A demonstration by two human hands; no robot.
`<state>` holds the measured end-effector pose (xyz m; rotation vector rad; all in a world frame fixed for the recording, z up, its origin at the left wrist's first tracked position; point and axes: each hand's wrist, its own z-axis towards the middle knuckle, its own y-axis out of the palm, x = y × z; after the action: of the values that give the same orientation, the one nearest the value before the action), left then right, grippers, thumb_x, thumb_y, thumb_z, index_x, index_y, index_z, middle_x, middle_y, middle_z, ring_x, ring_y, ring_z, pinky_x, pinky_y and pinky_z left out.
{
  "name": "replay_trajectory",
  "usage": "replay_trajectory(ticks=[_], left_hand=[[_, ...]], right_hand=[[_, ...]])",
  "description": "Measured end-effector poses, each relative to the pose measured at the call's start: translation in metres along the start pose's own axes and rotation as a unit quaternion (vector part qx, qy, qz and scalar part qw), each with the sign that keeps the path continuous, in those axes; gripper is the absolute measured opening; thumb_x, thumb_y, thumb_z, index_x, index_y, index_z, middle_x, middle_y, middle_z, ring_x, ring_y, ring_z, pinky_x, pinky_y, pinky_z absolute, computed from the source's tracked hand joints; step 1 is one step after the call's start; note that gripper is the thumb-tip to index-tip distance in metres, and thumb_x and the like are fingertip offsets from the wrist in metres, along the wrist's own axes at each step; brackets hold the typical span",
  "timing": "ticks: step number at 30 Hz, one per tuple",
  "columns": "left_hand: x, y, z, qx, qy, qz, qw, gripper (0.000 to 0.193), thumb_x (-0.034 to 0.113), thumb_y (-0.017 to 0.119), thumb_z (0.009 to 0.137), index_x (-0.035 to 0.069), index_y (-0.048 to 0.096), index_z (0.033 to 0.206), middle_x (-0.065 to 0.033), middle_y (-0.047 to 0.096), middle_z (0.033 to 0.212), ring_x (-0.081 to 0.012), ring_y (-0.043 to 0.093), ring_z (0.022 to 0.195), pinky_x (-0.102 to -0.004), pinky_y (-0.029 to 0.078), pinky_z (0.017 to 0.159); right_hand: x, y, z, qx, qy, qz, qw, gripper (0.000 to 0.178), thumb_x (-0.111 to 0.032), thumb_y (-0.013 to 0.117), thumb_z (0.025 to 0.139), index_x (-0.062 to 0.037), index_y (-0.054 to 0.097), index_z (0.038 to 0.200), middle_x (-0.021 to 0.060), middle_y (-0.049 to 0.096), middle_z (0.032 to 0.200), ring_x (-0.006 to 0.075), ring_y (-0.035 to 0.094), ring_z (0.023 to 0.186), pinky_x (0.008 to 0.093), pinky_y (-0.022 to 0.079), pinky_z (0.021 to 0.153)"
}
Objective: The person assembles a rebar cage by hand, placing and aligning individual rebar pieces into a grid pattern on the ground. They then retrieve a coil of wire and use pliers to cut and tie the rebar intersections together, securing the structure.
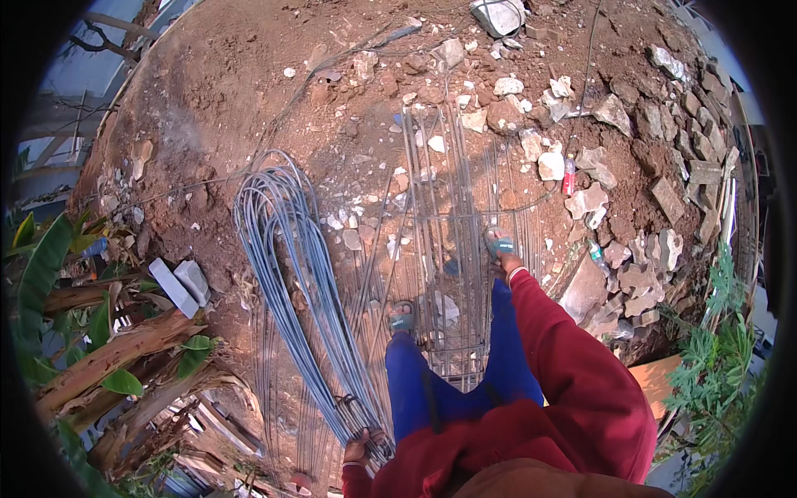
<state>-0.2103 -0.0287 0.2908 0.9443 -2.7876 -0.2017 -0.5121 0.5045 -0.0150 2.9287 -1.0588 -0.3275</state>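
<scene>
Folded steel bundle under the left hand, long rods between the feet

The left hand (357,449) is at the near end of a long bundle of thin blue-grey metal rods (292,332), touching its outer edge; whether its fingers close around the rods, I cannot tell. The bundle lies on reddish-brown, stony soil (224,100) to the person's left, its rounded bend at the far end. Doubling the rods over presumably keeps so much length compact, and a dark wire-like binding (350,407) near the hand probably stops the strands from spreading.

The right arm, in a dark red sleeve (552,332), reaches forward, so the right hand (509,263) appears just behind the teal sandal on the right foot (498,241). The hand is too small to read: I cannot tell whether its fingers are apart, together or clamped on anything.

Straight, rust-brown metal rods (413,158) run lengthwise between the sandalled feet, which likely stand wide for balance. Pale broken stones (588,201) and a red-labelled plastic bottle (569,178) lie to the right.
</scene>
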Motion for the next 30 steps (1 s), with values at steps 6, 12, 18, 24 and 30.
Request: replay_trajectory(ticks=[6, 12, 18, 24, 30], left_hand=[[-0.071, 0.113, -0.069, 0.116, -0.118, -0.091, 0.982, 0.029, 0.022, 0.058, 0.094, -0.004, 0.053, 0.105, -0.0172, 0.062, 0.101, -0.0278, 0.06, 0.091, -0.0411, 0.049, 0.081], [-0.135, 0.181, -0.119, 0.292, -0.103, 0.128, 0.942, 0.021, 0.022, 0.059, 0.094, 0.006, 0.059, 0.108, -0.0018, 0.063, 0.095, -0.0167, 0.06, 0.086, -0.0337, 0.047, 0.082], [-0.163, 0.24, -0.135, 0.203, -0.044, -0.075, 0.975, 0.018, 0.023, 0.061, 0.092, 0.008, 0.058, 0.103, -0.0039, 0.062, 0.096, -0.0214, 0.059, 0.093, -0.0398, 0.044, 0.089], [-0.164, 0.323, -0.136, 0.188, -0.03, -0.142, 0.972, 0.029, 0.028, 0.064, 0.09, 0.008, 0.058, 0.11, -0.008, 0.063, 0.108, -0.0257, 0.058, 0.101, -0.0448, 0.043, 0.092], [-0.196, 0.323, -0.115, 0.165, -0.041, -0.138, 0.976, 0.031, 0.027, 0.066, 0.089, 0.005, 0.058, 0.11, -0.0095, 0.064, 0.106, -0.0254, 0.06, 0.098, -0.0433, 0.046, 0.089]], right_hand=[[-0.037, 0.021, 0.145, 0.043, 0.063, 0.117, 0.99, 0.062, -0.04, 0.063, 0.087, -0.0209, 0.037, 0.139, 0.0131, 0.055, 0.116, 0.0315, 0.054, 0.102, 0.0522, 0.042, 0.094], [-0.09, 0.042, 0.184, 0.045, 0.125, 0.284, 0.949, 0.048, -0.045, 0.063, 0.088, -0.0162, 0.049, 0.124, 0.0101, 0.058, 0.114, 0.029, 0.053, 0.102, 0.0512, 0.043, 0.089], [-0.25, 0.092, 0.116, -0.016, -0.055, 0.232, 0.971, 0.02, -0.011, 0.045, 0.094, -0.0029, 0.049, 0.112, 0.0124, 0.06, 0.095, 0.0233, 0.058, 0.077, 0.0372, 0.049, 0.074], [-0.55, 0.161, -0.004, -0.129, -0.257, 0.23, 0.93, 0.029, -0.015, 0.025, 0.101, 0.0023, 0.047, 0.106, 0.0179, 0.061, 0.096, 0.0305, 0.063, 0.087, 0.0422, 0.051, 0.077], [-0.68, 0.195, -0.165, -0.302, -0.469, 0.109, 0.823, 0.033, -0.023, 0.037, 0.102, 0.0033, 0.056, 0.109, 0.0162, 0.064, 0.102, 0.0256, 0.063, 0.094, 0.0342, 0.049, 0.077]])
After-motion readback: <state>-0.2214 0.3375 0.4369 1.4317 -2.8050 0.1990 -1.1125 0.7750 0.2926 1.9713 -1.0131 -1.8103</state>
